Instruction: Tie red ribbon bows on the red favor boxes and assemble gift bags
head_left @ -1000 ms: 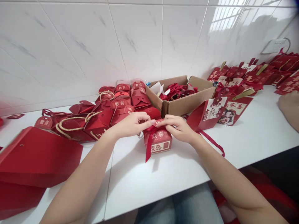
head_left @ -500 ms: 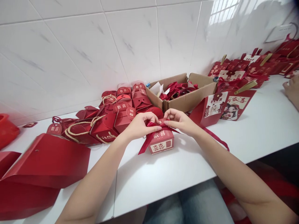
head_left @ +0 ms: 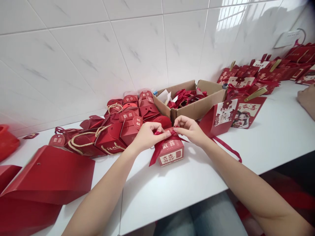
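A small red gift box (head_left: 171, 152) with white lettering and a cream label stands on the white table in front of me. Dark red ribbon (head_left: 157, 151) lies across its top, one tail hanging at the left front. My left hand (head_left: 150, 133) is closed, thumb and fingers pinching the ribbon at the top left of the box. Opposite it, my right hand (head_left: 189, 129) pinches the ribbon at the top right, close to the middle. The fingers hide part of the loop, so its exact shape cannot be made out.
Behind stand finished-looking red boxes (head_left: 129, 126) and a cardboard box (head_left: 197, 106) of ribbons. Red gift bags (head_left: 222, 114) sit to the right, with a loose ribbon (head_left: 227, 147). Large red folded card (head_left: 56, 173) lies left. Another person's hand (head_left: 307, 98) rests at the far right.
Both hands keep their pinch on the ribbon at the box top, with only small finger movement. The left ribbon tail has shifted slightly right. The camera view has tilted a little.
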`<state>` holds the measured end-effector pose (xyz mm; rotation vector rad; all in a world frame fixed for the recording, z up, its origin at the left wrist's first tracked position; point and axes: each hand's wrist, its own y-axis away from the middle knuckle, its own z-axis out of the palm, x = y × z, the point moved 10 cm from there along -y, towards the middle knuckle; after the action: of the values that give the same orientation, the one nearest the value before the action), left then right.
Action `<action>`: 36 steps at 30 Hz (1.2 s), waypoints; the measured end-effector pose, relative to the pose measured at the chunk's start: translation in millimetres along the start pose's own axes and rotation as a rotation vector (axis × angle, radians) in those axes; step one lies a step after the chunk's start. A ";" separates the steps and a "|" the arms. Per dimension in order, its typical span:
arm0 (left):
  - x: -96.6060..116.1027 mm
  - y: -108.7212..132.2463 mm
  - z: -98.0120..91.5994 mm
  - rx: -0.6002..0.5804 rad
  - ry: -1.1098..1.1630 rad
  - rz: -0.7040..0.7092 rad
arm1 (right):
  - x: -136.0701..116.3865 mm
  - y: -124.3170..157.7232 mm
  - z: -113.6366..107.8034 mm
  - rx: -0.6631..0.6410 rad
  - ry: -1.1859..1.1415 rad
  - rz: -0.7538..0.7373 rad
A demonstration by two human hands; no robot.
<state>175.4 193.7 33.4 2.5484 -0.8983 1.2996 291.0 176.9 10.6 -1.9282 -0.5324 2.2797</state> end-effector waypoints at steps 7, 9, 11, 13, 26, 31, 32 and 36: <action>-7.3 -2.5 0.4 -0.014 0.000 -0.003 | 3.2 -7.4 -14.6 -0.005 0.073 -0.010; -8.6 -3.1 1.1 -0.021 0.001 -0.005 | 4.4 -8.5 -15.5 -0.016 0.105 -0.005; -9.2 -3.3 1.2 -0.021 0.002 -0.008 | 6.2 -8.4 -15.6 -0.036 0.171 0.025; -9.3 -3.3 -0.1 -0.008 -0.001 -0.016 | 8.5 -6.8 -19.5 -0.035 0.299 0.092; -8.3 1.2 -8.1 0.061 -0.035 -0.082 | -3.3 15.8 -11.6 -0.282 0.763 0.275; -11.4 1.1 -7.0 0.070 -0.007 -0.094 | -15.8 16.9 -3.8 -0.293 0.737 0.238; -11.2 1.0 -7.7 0.083 -0.011 -0.086 | -17.9 18.1 -0.7 -0.308 0.738 0.230; -10.8 1.6 -10.0 0.142 -0.048 -0.056 | -24.8 24.2 13.2 -0.351 0.742 0.153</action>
<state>162.7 200.9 31.0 2.7016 -0.7627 1.3361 286.2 144.2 27.5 -2.8357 -0.7196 1.4020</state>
